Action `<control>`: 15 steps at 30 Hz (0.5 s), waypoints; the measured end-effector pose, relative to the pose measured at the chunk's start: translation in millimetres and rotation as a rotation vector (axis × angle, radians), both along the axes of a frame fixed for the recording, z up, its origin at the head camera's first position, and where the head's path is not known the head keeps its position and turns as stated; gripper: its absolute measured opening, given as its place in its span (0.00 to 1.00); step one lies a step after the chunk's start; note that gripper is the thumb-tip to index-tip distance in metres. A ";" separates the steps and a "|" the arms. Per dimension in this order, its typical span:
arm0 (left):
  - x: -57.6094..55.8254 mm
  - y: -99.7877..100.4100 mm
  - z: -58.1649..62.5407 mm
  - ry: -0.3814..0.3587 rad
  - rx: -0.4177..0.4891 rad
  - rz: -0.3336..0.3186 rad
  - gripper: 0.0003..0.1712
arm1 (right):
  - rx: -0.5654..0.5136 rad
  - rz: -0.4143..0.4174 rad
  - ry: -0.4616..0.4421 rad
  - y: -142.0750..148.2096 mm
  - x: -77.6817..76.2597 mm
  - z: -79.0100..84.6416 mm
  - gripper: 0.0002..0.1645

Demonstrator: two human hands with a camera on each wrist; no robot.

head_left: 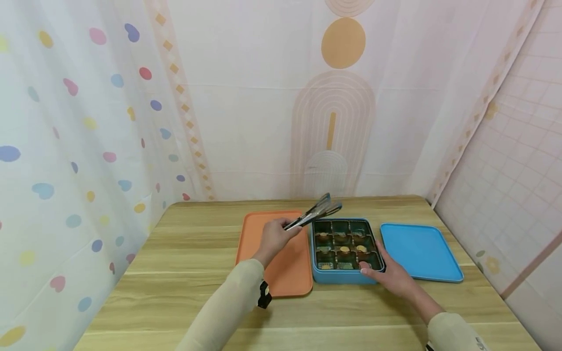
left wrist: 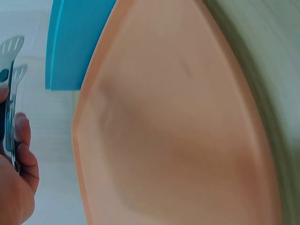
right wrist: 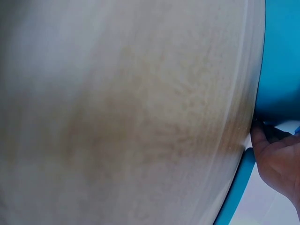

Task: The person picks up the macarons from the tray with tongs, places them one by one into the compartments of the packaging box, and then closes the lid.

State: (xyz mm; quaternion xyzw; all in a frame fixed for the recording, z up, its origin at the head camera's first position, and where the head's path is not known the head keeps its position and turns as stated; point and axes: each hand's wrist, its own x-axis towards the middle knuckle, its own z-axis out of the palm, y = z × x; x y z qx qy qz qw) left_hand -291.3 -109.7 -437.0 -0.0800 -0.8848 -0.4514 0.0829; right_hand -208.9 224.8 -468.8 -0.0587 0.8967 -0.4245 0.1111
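In the head view my left hand (head_left: 275, 238) grips a pair of metal tongs (head_left: 317, 213) over the orange tray (head_left: 287, 275). The slotted heads of the tongs point up and right, slightly apart, near the far left corner of a blue box (head_left: 335, 278). The left wrist view shows the fingers curled round the dark handle of the tongs. My right hand (head_left: 393, 276) holds the box's near right corner, thumb at the front rim, other fingers along the right side, partly hidden. A dark divided insert (head_left: 341, 227) fills the box; yellowish round pieces (head_left: 344, 249) lie in several compartments.
A flat blue lid (head_left: 421, 252) lies on the wooden table (head_left: 189, 273), right of the box. The orange tray lies close against the box's left side. A patterned curtain (head_left: 246, 131) hangs behind the table, with more curtain along both sides.
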 end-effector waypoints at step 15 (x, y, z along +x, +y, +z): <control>3.5 -54.4 -2.8 0.144 0.121 0.347 0.12 | 0.013 -0.002 -0.003 0.1 0.7 0.7 0.64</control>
